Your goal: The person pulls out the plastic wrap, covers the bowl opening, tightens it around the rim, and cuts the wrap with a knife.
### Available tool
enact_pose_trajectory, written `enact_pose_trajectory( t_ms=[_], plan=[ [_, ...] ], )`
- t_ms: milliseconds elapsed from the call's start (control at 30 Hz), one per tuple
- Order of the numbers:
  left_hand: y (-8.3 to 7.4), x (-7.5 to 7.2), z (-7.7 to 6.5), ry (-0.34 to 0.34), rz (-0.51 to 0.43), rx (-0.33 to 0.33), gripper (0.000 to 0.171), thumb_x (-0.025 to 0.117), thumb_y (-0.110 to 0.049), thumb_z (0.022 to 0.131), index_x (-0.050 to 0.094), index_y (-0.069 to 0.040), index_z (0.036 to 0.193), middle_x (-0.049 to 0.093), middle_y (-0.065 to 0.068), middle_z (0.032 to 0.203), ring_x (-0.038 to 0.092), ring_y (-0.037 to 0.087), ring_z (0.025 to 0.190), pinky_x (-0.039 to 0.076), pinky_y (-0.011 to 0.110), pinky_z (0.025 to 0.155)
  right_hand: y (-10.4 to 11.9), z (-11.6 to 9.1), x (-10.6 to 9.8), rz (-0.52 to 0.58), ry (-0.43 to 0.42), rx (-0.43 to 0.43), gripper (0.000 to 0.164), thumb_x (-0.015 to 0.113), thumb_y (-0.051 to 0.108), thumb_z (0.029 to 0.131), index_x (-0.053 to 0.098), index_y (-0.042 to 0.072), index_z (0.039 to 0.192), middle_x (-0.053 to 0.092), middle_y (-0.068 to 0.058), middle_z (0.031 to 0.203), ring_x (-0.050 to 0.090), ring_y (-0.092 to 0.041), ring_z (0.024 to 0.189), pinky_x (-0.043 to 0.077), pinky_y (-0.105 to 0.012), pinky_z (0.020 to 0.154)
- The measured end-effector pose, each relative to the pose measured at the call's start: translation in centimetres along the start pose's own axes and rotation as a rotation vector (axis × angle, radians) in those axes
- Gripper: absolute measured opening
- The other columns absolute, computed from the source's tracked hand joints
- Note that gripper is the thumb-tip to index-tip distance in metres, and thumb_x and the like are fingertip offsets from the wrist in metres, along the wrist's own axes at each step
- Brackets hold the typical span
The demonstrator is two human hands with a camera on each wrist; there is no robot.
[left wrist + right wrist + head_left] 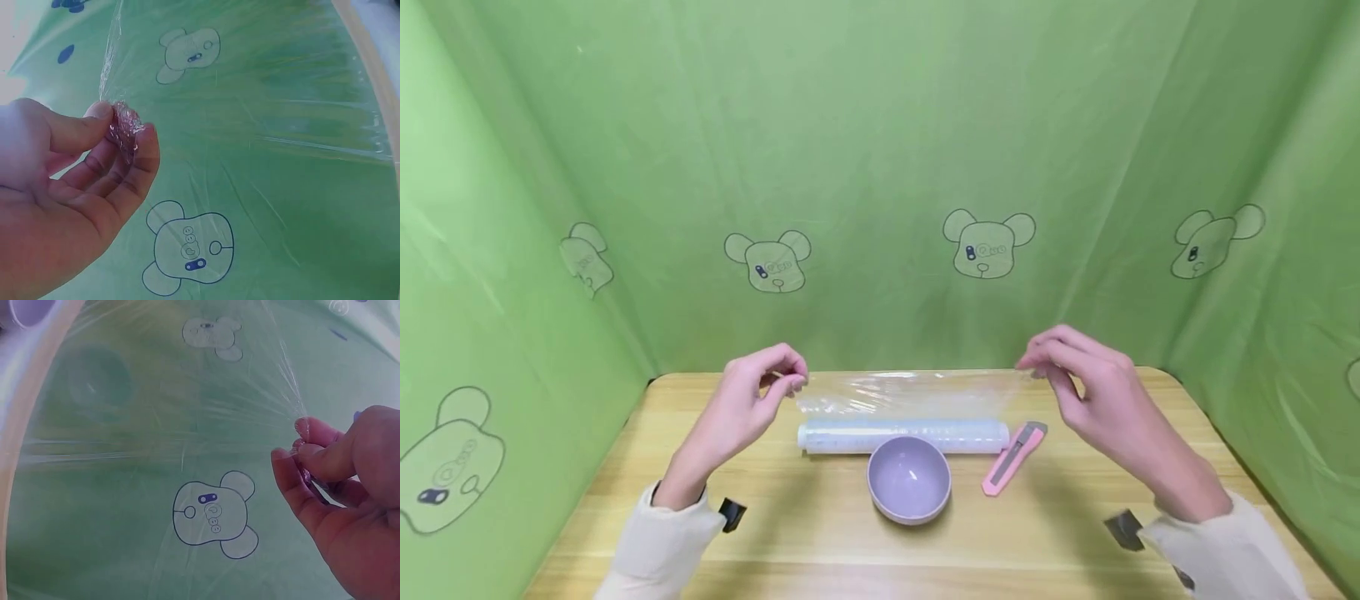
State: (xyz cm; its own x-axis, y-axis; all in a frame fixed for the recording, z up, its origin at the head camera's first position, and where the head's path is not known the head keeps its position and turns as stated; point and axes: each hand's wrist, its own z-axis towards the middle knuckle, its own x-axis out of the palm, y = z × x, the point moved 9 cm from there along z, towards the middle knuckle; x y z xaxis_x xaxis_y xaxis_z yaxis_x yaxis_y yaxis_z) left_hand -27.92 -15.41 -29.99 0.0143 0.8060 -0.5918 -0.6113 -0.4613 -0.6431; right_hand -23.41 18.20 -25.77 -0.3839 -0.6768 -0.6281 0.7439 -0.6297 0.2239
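Observation:
Between the two hands stretches a clear sheet of plastic wrap (pixel 902 392), running down to its roll (pixel 842 435) behind the bowl. The left hand (pixel 752 396) pinches one corner; in the left wrist view the film (pixel 128 128) is bunched between thumb and fingers. At the other corner the right hand (pixel 1093 379) pinches the film, gathered at its fingertips (pixel 302 428) in the right wrist view. A small lilac bowl (pixel 910 479) stands upright in front of the roll. Right of it lies a pink utility knife (pixel 1015 458), its top end near the roll's right end.
A light wooden table (pixel 820 542) carries everything. Green cloth walls (pixel 880 167) printed with bear heads enclose its back and both sides. Dark straps or mounts (pixel 732 514) show at the cuffs of both light sleeves.

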Motion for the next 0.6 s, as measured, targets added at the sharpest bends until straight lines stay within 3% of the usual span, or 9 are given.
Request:
enact_pose_trajectory(
  t_ms=[100,233,367,500,600],
  plan=[
    [-0.6,0.6,-1.2,0.023,-0.013,0.050,0.019,0.065,0.007,0.095,0.068,-0.012,0.094,0.069,-0.004,0.091,0.067,0.018,0.081,0.061,0.032,0.072,0.9,-1.3,-0.5,0.025,-0.026,-0.059,0.041,0.067,-0.026,0.073,0.075,0.009,0.093,0.071,0.000,0.101,0.067,-0.014,0.095,0.052,-0.011,0.089],
    [-1.1,1.2,-2.8,0.053,-0.022,0.111,0.019,0.067,0.007,0.094,0.067,-0.012,0.093,0.068,-0.007,0.091,0.066,0.012,0.084,0.059,0.029,0.073,2.2,-2.8,-0.7,0.046,-0.053,-0.124,0.021,0.056,0.002,0.098,0.075,0.010,0.091,0.071,0.001,0.098,0.066,-0.007,0.096,0.051,-0.010,0.091],
    [-1.4,1.6,-4.1,0.088,-0.038,0.176,0.019,0.068,0.005,0.095,0.066,-0.014,0.094,0.067,-0.009,0.090,0.066,0.011,0.084,0.059,0.028,0.074,3.7,-4.1,-0.5,0.060,-0.057,-0.159,0.039,0.045,0.026,0.110,0.075,0.011,0.091,0.069,0.003,0.098,0.065,-0.003,0.094,0.051,-0.009,0.090],
    [-1.7,2.2,-5.5,0.138,-0.073,0.239,0.022,0.068,0.005,0.095,0.065,-0.017,0.097,0.068,-0.009,0.092,0.065,0.010,0.082,0.059,0.028,0.072,5.3,-5.3,-0.3,0.101,-0.056,-0.200,0.038,0.044,0.023,0.111,0.074,0.009,0.092,0.068,0.001,0.100,0.064,-0.003,0.099,0.051,-0.010,0.092],
    [-1.4,2.8,-6.4,0.196,-0.121,0.228,0.022,0.066,0.003,0.096,0.064,-0.019,0.097,0.067,-0.008,0.094,0.065,0.011,0.083,0.060,0.028,0.074,6.2,-6.2,-0.2,0.142,-0.073,-0.253,0.036,0.045,0.017,0.110,0.072,0.003,0.091,0.067,-0.003,0.098,0.063,-0.004,0.098,0.052,-0.010,0.088]
  ],
)
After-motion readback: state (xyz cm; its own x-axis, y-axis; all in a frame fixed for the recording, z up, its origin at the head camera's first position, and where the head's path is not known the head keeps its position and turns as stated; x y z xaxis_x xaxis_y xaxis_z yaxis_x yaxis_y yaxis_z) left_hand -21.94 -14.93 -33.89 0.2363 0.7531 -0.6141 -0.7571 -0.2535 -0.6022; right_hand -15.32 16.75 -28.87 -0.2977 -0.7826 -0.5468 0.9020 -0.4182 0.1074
